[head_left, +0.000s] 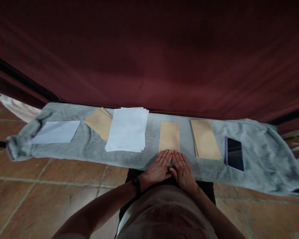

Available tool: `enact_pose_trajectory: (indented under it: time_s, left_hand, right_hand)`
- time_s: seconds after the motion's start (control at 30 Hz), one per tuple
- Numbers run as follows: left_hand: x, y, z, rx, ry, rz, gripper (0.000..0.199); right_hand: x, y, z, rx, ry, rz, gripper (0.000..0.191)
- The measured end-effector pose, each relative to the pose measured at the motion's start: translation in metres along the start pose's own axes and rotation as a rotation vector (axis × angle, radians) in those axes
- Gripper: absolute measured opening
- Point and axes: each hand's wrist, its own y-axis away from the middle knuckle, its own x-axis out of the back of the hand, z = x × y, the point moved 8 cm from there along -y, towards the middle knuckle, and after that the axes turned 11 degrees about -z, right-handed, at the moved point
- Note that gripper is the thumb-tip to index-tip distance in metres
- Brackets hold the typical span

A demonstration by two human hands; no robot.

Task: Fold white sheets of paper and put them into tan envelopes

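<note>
Left hand (pixel 159 167) + right hand (pixel 182 168): flat, fingers outstretched, at near end of middle envelope (pixel 169 136) | paper stack (pixel 127 129): left of it | envelope pile (pixel 205 137): right of it

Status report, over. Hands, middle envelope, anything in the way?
Left hand and right hand open, fingers at near end of middle brown envelope. Envelope flat on grey cloth. Nothing but hands over it; phone off right.

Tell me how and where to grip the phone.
Likely best: the right hand coming from above, thumb and fingers on the long edges of the phone. It lies flat, screen up, on the cloth, apart from the envelope stack, so both edges look exposed.
</note>
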Motion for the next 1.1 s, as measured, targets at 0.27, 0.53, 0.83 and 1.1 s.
enact_pose_trajectory:
  time_s: [0.27,0.53,0.83,1.1]
  left_hand:
    - [0.004,0.008,-0.002,-0.038,-0.073,0.007,0.087]
    - [-0.001,0.014,-0.012,-0.008,-0.033,-0.020,0.089]
    - [-0.003,0.028,-0.028,0.059,-0.028,0.055,0.087]
    - [0.000,0.036,-0.037,0.082,-0.021,0.064,0.083]
  right_hand:
    - [-0.002,0.006,0.001,-0.027,0.096,0.037,0.075]
    - [-0.003,0.010,0.004,-0.069,0.122,0.040,0.075]
    - [0.002,0.009,0.005,-0.130,0.135,0.011,0.073]
    - [0.006,0.014,0.008,-0.172,0.089,0.022,0.072]
